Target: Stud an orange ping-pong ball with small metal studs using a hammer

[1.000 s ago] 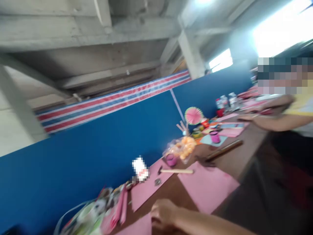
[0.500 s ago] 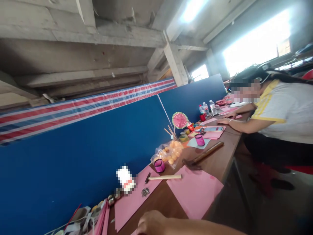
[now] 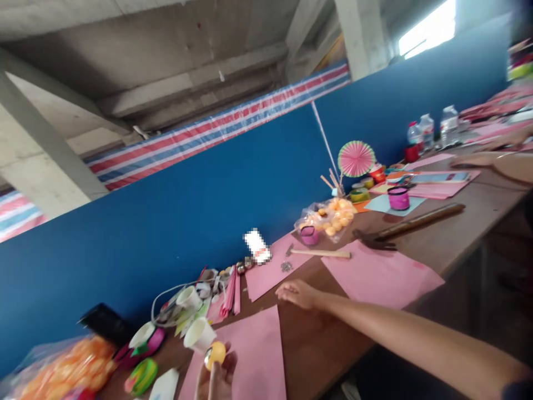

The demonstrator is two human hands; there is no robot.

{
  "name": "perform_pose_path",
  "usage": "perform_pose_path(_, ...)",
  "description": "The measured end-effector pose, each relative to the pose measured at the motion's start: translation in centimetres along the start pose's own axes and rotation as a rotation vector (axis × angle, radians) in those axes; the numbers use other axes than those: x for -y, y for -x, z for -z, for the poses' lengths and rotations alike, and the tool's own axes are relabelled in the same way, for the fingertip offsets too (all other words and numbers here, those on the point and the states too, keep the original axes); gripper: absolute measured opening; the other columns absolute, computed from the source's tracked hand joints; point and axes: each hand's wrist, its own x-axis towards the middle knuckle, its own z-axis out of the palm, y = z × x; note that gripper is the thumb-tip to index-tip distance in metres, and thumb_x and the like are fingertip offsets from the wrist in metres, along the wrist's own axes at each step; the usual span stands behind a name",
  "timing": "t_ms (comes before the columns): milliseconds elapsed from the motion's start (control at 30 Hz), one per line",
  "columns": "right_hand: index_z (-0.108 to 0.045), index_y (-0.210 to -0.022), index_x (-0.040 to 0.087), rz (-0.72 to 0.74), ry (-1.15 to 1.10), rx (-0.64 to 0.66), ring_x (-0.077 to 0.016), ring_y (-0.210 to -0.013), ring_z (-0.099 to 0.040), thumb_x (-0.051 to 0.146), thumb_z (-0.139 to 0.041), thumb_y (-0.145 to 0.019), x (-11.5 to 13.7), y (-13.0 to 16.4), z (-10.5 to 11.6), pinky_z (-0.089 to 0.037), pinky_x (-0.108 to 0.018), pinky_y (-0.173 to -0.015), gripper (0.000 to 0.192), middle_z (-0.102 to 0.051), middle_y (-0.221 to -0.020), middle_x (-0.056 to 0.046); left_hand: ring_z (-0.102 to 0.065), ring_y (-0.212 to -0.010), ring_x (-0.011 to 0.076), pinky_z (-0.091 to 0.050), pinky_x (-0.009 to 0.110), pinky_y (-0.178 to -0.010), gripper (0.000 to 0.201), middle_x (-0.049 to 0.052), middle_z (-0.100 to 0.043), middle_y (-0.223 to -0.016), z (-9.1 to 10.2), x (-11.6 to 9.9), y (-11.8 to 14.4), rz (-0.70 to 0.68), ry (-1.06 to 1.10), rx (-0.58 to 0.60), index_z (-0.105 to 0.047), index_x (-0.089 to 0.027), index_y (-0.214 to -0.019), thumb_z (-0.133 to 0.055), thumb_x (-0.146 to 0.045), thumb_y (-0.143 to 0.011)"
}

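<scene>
My left hand, low in the view, holds an orange ball at its fingertips, over a pink sheet. A dark and pale patch shows on the ball's side. Close behind it a white paper cup leans over. My right hand lies low over the brown table, fingers curled closed; what is in them, if anything, is hidden. Just beyond it are a small pile of metal bits and a light-handled hammer lying across pink sheets.
A larger hammer lies farther right. Bags of orange balls stand front left and at the back. Purple rings, a paper fan and bottles line the blue partition. A co-worker's arm reaches in at right.
The view has swung left, so the co-worker is mostly out of frame. My left hand with the orange ball has come into view, and more of my right arm shows.
</scene>
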Motion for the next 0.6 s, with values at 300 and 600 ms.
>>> perform_pose_path(300,-0.061,-0.104,0.017,0.006,0.209,0.019,-0.0215,-0.092,-0.059,0.040,-0.043,-0.083,-0.3,2.4,2.1,-0.044,-0.032,-0.081,0.035,-0.065,-0.102,-0.008,-0.055,-0.105,0.0253,-0.044,0.036,-0.090,0.046,0.009,-0.062,-0.109,2.3,0.8,3.2,0.017,-0.212,0.233,-0.058,-0.017,-0.108,-0.065,-0.039,-0.068)
perform_pose_path(600,-0.044,-0.126,0.022,0.270,0.534,0.207,-0.0251,-0.117,-0.041,0.041,-0.047,-0.083,1.8,2.1,-1.5,-0.031,-0.040,-0.098,0.048,-0.050,-0.126,-0.008,-0.054,-0.104,0.0233,-0.040,0.037,-0.092,0.041,0.012,-0.060,-0.110,1.0,-0.1,0.6,-0.143,-0.473,0.378,-0.055,-0.014,-0.108,-0.057,-0.037,-0.074)
